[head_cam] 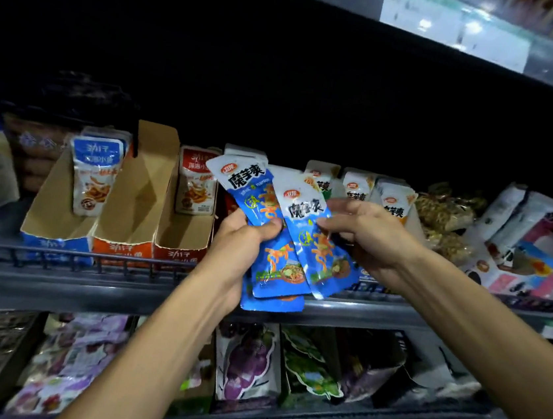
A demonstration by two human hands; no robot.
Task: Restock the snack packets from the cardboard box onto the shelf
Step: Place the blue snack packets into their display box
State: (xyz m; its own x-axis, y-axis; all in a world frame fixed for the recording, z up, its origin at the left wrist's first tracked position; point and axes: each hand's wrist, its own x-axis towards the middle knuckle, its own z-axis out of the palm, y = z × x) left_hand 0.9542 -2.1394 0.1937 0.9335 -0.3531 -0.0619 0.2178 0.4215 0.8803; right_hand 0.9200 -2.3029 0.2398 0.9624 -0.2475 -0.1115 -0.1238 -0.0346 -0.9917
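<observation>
My left hand grips a fanned stack of blue snack packets in front of the middle shelf, thumb pressed across their faces. The front packet, blue and white with black characters, leans to the right, and my right hand pinches its right edge. Behind the hands, more packets of the same brand stand upright in a row on the shelf. The cardboard box the packets come from is out of sight.
Three open cardboard display trays sit on the shelf to the left, holding fish snack packets. Nut bags and pink boxes lie to the right. A wire rail fronts the shelf. Fruit-print packets fill the lower shelf.
</observation>
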